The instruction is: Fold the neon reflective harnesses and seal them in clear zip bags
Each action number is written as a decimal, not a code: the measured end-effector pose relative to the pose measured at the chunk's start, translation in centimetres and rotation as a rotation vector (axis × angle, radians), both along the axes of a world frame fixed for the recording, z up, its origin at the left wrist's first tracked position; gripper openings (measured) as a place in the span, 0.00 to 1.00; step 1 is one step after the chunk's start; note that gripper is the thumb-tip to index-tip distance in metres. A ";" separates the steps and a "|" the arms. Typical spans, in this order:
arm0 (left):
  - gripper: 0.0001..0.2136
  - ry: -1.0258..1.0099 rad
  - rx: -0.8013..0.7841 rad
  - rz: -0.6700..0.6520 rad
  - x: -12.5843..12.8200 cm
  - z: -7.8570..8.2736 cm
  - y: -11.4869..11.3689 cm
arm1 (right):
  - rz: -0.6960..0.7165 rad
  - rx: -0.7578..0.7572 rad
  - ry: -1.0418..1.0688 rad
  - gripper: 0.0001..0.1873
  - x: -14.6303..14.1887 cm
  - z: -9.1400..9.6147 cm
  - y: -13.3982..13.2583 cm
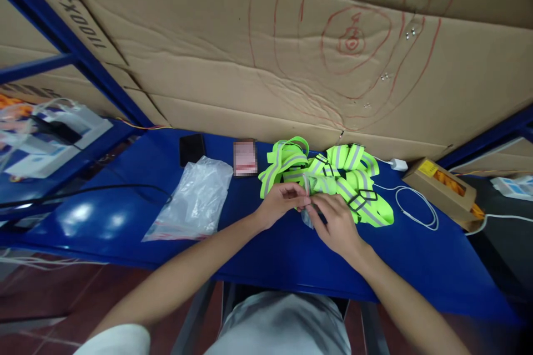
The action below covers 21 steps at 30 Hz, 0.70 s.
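Observation:
Both hands meet over the table's middle, at the front of a pile of neon-yellow reflective straps point(283, 158) with grey stripes and black buckles. My left hand point(283, 202) has its fingers closed at the edge of a small clear plastic bag point(307, 219). My right hand point(335, 219) pinches the same bag from the other side, fingertips nearly touching the left ones. Part of the bag is hidden by the fingers. Some strap seems to lie inside or just behind it; I cannot tell which. More straps point(372, 208) spread out beyond my right hand.
On the blue table point(258, 255) lie a large clear zip bag point(195, 199), a dark phone-like slab point(191, 150) and a blurred pinkish card point(245, 158). A white cable point(416, 216) and an open cardboard box point(443, 191) are at right. A cardboard wall point(200, 55) closes the back.

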<state>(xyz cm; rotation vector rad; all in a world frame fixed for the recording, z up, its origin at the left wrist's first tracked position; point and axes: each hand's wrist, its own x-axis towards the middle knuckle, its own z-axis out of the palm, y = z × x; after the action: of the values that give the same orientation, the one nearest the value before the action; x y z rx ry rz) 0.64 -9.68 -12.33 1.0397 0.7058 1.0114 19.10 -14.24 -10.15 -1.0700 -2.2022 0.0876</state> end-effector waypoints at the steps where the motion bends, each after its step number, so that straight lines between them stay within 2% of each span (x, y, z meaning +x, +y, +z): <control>1: 0.17 0.002 0.003 -0.002 0.0 -0.1 0.1 | 0.004 -0.008 -0.008 0.06 0.0 0.0 0.0; 7: 0.17 0.020 0.023 -0.027 -0.1 0.0 0.1 | 0.024 -0.037 -0.002 0.09 0.3 0.1 0.2; 13: 0.18 0.035 0.018 -0.036 0.0 0.2 -0.1 | 0.023 0.002 0.007 0.04 0.4 0.2 0.3; 21: 0.20 0.089 0.072 -0.049 0.0 0.1 -0.1 | 0.034 -0.058 0.027 0.06 0.6 0.0 0.5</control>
<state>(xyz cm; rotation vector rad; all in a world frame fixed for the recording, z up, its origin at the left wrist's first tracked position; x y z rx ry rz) 0.61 -9.75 -12.19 1.1651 0.7173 0.9591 19.73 -13.76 -10.15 -1.0566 -2.2059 0.1811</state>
